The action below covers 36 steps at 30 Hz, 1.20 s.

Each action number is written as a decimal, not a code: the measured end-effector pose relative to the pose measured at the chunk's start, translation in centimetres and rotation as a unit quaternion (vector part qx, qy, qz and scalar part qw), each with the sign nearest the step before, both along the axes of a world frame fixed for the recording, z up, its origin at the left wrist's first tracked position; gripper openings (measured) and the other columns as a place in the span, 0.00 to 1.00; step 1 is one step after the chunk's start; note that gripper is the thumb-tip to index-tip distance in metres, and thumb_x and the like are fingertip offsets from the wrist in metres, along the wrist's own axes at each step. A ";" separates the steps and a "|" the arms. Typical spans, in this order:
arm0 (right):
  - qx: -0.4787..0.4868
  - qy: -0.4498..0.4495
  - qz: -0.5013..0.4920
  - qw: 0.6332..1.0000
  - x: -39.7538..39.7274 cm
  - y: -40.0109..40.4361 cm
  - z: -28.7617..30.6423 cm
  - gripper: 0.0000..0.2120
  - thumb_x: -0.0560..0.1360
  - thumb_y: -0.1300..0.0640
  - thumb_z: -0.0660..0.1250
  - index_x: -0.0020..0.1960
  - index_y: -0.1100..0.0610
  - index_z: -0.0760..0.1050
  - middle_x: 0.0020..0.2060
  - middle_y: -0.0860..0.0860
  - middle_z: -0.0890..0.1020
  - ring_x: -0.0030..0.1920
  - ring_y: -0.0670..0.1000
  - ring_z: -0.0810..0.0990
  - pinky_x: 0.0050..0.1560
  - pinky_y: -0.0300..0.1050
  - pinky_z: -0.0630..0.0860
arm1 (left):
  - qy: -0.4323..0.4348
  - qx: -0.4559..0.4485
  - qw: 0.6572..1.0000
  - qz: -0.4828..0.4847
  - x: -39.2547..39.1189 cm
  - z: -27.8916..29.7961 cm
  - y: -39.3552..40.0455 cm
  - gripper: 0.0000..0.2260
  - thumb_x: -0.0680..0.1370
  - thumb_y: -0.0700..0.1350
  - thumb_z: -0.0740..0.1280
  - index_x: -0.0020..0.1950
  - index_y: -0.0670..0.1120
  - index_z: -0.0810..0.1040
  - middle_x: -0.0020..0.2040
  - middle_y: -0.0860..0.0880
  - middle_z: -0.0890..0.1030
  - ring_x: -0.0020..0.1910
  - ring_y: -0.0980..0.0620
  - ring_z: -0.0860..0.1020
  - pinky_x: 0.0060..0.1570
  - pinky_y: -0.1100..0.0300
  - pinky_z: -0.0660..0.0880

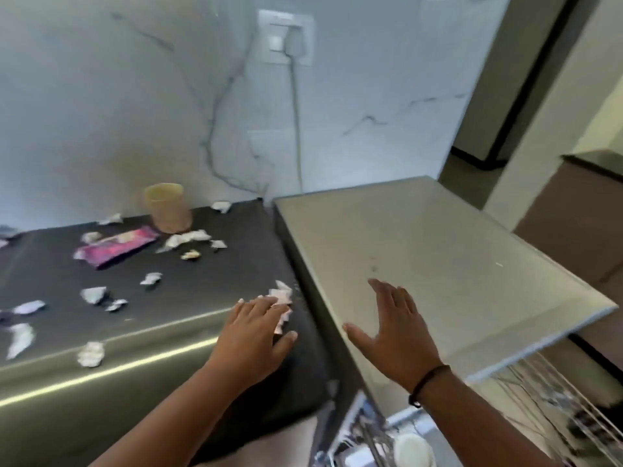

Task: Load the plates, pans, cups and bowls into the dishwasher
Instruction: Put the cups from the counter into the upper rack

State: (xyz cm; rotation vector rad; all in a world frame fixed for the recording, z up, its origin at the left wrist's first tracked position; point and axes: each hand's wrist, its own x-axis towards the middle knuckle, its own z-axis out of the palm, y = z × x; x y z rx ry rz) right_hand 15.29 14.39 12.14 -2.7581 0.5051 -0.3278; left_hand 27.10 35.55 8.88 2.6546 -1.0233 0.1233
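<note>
Dark tabletop [202,274], far left: crumpled paper scraps [93,294] and a pink wrapper [116,246] are being shown scattered across it; none of these belongs to the load. Further back, against the marbled wall [101,96], a yellowish cup [167,207] is being left standing upright, well apart from both hands; it is judged to be the one task item visible outside the machine.

Centre: the left hand [253,342] is being rested palm down at the tabletop's right edge, its grip spread apart, the fingertips touching a pinkish scrap [281,298]. Nothing is being held.

Right of centre: the right hand [394,335], a dark band [426,382] at the wrist, is being held above the pale dishwasher top [455,251], its grip likewise apart and empty.

Bottom right: a wire rack [556,399] is being shown pulled out below that top, with a white dish [413,449] already seated in the lower part; the remaining contents are blurred and cannot be told.

Progress: loading is judged partly done. The cup is yet to be fetched; plates, pans and bowls elsewhere cannot be seen.
</note>
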 end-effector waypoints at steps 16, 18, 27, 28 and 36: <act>0.028 0.102 0.131 0.986 24.0 16.1 -1.6 0.41 0.71 0.36 0.65 0.76 0.50 0.53 0.74 0.51 0.62 0.76 0.56 0.54 0.73 0.53 0.60 | 0.066 0.060 0.987 0.132 13.3 -5.4 15.7 0.42 0.73 0.73 0.40 0.79 0.48 0.43 0.79 0.47 0.42 0.77 0.47 0.38 0.73 0.51 0.33; 0.048 0.107 0.127 0.985 26.8 16.4 -1.8 0.41 0.70 0.36 0.67 0.75 0.51 0.54 0.72 0.53 0.65 0.74 0.55 0.59 0.72 0.53 0.62 | 0.062 0.058 0.988 0.128 13.6 -5.9 15.7 0.44 0.71 0.75 0.37 0.79 0.49 0.41 0.79 0.47 0.40 0.77 0.47 0.35 0.73 0.50 0.32; 0.204 0.041 0.102 0.973 40.1 17.8 -3.1 0.52 0.62 0.37 0.75 0.75 0.51 0.51 0.73 0.56 0.62 0.71 0.57 0.65 0.67 0.55 0.66 | 0.091 0.057 0.985 0.134 14.1 -5.7 15.5 0.43 0.70 0.76 0.37 0.77 0.52 0.34 0.77 0.51 0.33 0.74 0.50 0.28 0.74 0.47 0.34; 0.219 0.026 0.100 0.970 41.3 18.0 -3.4 0.52 0.62 0.38 0.76 0.75 0.51 0.50 0.73 0.57 0.62 0.71 0.58 0.65 0.67 0.55 0.66 | 0.090 0.059 0.985 0.136 14.1 -5.7 15.5 0.43 0.71 0.76 0.37 0.77 0.52 0.33 0.77 0.51 0.33 0.74 0.50 0.28 0.74 0.47 0.34; 0.298 -0.042 0.141 0.943 46.4 18.7 -3.8 0.43 0.64 0.47 0.78 0.69 0.55 0.58 0.64 0.53 0.71 0.63 0.53 0.72 0.62 0.51 0.73 | 0.080 0.075 0.984 0.138 14.0 -5.6 15.5 0.42 0.71 0.76 0.37 0.77 0.53 0.33 0.77 0.52 0.33 0.73 0.52 0.27 0.73 0.49 0.31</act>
